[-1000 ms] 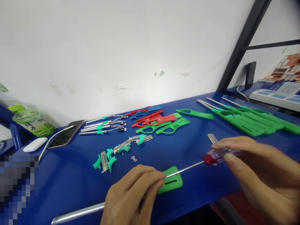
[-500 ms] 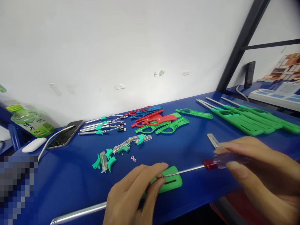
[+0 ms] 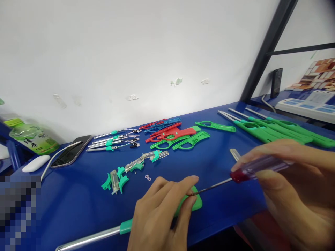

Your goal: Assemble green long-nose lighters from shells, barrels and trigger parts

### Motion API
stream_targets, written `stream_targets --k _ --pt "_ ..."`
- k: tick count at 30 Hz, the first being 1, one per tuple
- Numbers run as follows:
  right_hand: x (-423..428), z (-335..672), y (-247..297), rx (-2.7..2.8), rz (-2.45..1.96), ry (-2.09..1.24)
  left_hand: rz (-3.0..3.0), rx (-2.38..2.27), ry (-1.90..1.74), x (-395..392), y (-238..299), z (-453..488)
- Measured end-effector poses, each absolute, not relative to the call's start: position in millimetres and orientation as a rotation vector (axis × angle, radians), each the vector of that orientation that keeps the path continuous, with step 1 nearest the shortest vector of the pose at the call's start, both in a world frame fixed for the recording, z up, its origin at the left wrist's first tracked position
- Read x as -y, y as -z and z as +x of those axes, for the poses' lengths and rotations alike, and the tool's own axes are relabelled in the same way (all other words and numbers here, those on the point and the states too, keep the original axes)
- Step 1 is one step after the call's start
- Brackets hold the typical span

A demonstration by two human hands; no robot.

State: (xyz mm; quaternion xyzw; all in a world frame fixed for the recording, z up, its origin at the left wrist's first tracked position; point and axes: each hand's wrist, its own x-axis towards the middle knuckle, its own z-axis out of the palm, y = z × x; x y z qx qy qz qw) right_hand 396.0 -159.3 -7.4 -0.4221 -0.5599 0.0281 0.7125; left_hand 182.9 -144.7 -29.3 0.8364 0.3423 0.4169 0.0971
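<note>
A green long-necked gas lighter point(image 3: 197, 205) lies near the table's front edge, its metal barrel point(image 3: 89, 240) pointing left. My left hand point(image 3: 162, 211) covers the middle of its handle. The thumb and index finger are pinched together at the tip of a screwdriver point(image 3: 214, 185); anything tiny between them is too small to name. My right hand point(image 3: 293, 188) grips the screwdriver by its clear, red-collared handle, with the shaft slanting down left to the lighter's handle. Just beyond those fingers, a clear plastic piece point(image 3: 235, 154) sticks out; whether they hold it I cannot tell.
Clear tanks with teal parts point(image 3: 115, 179) lie mid-table. Metal barrels with wires point(image 3: 112, 142) and red, blue and green handle shells point(image 3: 178, 134) are behind. Green lighters point(image 3: 282, 130) lie right. A phone point(image 3: 72, 151), white mouse point(image 3: 36, 164) and bottle point(image 3: 31, 137) stand left.
My left hand has slid right along the lighter, uncovering the teal collar by the barrel. The screwdriver's tip has shifted right, and its handle is tilted up more steeply.
</note>
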Motion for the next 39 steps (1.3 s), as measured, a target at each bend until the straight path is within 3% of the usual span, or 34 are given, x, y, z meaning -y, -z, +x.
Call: stream_targets --k 17,35,39 --pt "151.0 396.2 7.3 1.773 -0.883 -0.112 2.62 -1.094 -1.025 138.5 47.9 191.8" --pt "143.6 386.9 8.6 1.805 -0.791 -0.398 2.78 -1.012 -1.042 144.8 63.8 174.7" --pt "142.0 384.8 12.0 1.725 -0.773 -0.218 2.765 -1.065 -0.994 146.2 65.2 176.2"
